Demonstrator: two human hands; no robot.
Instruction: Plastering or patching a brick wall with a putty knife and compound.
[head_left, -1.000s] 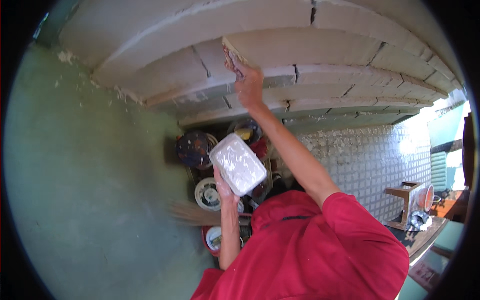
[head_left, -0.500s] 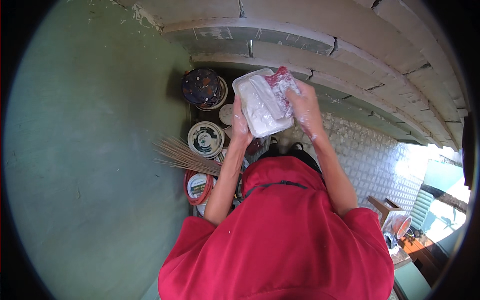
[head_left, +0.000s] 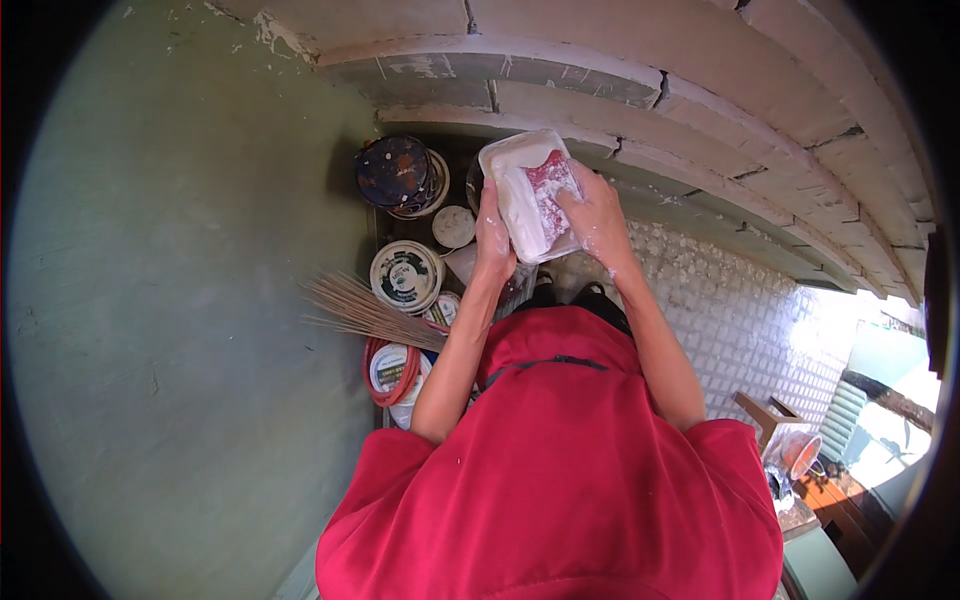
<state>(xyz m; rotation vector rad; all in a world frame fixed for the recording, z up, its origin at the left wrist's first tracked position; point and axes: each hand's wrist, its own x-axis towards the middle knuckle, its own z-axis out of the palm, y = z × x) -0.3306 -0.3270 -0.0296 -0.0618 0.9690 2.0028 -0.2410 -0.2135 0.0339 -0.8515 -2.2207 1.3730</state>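
My left hand [head_left: 494, 240] wraps round the near left side of a white rectangular tub [head_left: 552, 251], which it holds up in front of me, tilted. White paste [head_left: 517, 205] lies inside, heaped towards the left. With my right hand [head_left: 600, 225] I grip a flat red piece [head_left: 548, 178] smeared with white, its thumb pressed on the face. The piece reaches over the tub and its lower part touches the paste. White smears mark the right hand's fingers and wrist. The right fingers behind the piece are hidden.
Left of my hands stand a paint-spattered bucket [head_left: 402, 175], a lidded tub [head_left: 407, 277] and broom bristles [head_left: 360, 310], with a coiled red hose [head_left: 372, 388] below. A green wall [head_left: 180, 300] rises at the left. Stepped concrete [head_left: 590, 85] hangs beyond. Tiled floor [head_left: 700, 275] spreads right.
The red piece has moved from the tub's upper right edge down and left, further over the paste. The tub has shifted slightly up and right, and its far inner end now shows.
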